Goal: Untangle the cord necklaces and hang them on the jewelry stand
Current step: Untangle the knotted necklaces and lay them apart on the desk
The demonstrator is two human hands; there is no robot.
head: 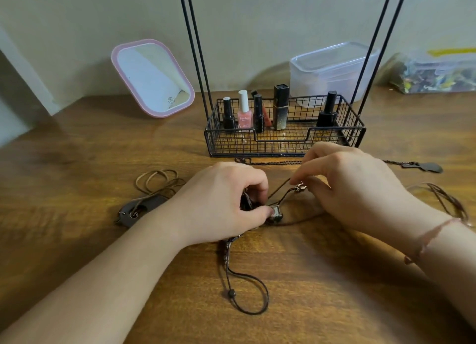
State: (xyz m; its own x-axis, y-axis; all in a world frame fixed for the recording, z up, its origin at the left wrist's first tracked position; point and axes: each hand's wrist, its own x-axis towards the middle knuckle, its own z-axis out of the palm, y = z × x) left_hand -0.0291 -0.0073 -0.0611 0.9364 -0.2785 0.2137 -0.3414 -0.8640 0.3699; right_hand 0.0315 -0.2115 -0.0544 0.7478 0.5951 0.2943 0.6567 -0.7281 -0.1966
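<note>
A tangle of dark cord necklaces (247, 287) lies on the wooden table in front of me, one loop trailing toward me. My left hand (226, 202) grips the bunched cords and pinches a small square pendant (275, 212). My right hand (353, 181) pinches a cord beside a small metal clasp (300, 188). A light brown cord necklace with a dark pendant (154, 189) lies to the left. The black jewelry stand (283, 137) is just behind my hands; its upright rods run out of the top of the view.
The stand's wire basket holds nail polish bottles (244, 112) and a lipstick (280, 107). A chain necklace with a dark pendant (422, 166) lies at its right foot, more cords (445, 199) at far right. A pink mirror (152, 77) and clear plastic box (332, 71) stand behind.
</note>
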